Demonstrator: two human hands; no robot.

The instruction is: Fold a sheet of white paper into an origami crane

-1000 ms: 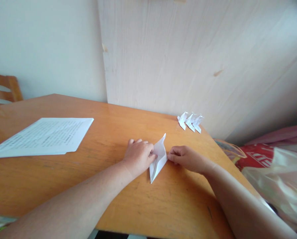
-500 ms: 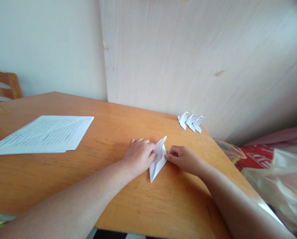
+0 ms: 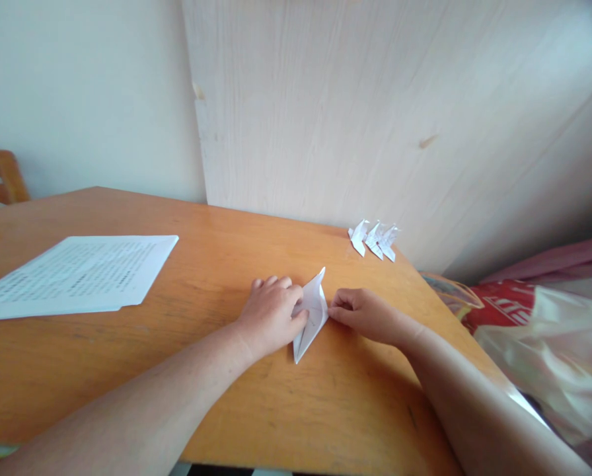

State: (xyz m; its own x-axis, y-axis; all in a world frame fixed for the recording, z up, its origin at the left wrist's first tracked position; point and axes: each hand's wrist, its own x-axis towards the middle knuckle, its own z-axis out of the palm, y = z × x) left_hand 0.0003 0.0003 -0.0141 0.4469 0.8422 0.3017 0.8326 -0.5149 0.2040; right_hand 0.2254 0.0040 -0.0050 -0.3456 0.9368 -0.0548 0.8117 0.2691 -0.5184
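A sheet of white paper folded into a pointed, diamond-like shape (image 3: 314, 313) lies on the wooden table between my hands. My left hand (image 3: 272, 311) grips its left edge, the thumb on top and the other fingers curled along the far side. At the paper's right corner, my right hand (image 3: 363, 313) pinches the edge between thumb and forefinger, its other fingers curled in. One tip of the paper points away from me and another points toward me. The fingertips under the paper are hidden.
Three small folded paper figures (image 3: 374, 239) stand in a row near the table's back edge. A stack of printed sheets (image 3: 92, 274) lies at the left. Beyond the right edge are red and whitish bags (image 3: 538, 330); a chair back (image 3: 3, 175) shows far left. A pale wall panel (image 3: 316, 112) rises behind the table (image 3: 256, 410).
The upper flap of the folded paper now lies flatter and wider, where a raised fold stood before. My left thumb has moved onto it. The whole view has shifted slightly.
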